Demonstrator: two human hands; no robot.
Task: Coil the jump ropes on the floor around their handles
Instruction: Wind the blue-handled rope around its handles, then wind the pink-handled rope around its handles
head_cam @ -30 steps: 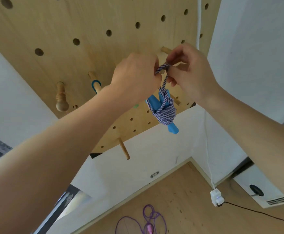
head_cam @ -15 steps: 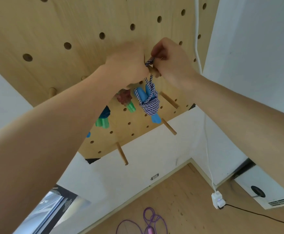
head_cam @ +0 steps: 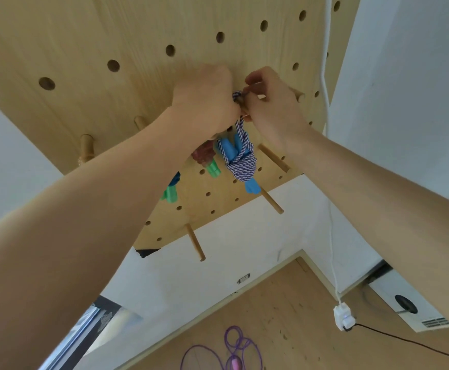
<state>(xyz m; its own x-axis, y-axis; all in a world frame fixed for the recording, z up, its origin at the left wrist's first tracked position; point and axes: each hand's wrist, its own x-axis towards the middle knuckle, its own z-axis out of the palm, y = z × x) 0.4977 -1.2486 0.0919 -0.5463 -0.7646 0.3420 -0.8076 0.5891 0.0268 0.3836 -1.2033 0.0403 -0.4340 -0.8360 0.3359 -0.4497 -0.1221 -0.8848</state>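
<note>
Both hands up at the pegboard (head_cam: 90, 76): left hand (head_cam: 204, 98) fisted, fingers curled in, gripping the top loop of the blue-handled rope bundle (head_cam: 238, 160) against a wooden peg (head_cam: 240, 102); right hand (head_cam: 271, 102) pinching the same loop between thumb and fingertips, just beside the left, knuckles nearly touching. Bundle hangs below the hands, purple-white cord wrapped tight around its blue handles, one handle end poking out the bottom. Behind it on the board: a dark red bundle with green handle (head_cam: 207, 158), and a blue one with green handles (head_cam: 171, 189) lower left. Bare pegs stick out nearby. Far below on the wood floor (head_cam: 284, 316), a loose purple jump rope (head_cam: 231, 353) lies uncoiled, pink handle visible; white power adapter (head_cam: 344, 319) to its right.
</note>
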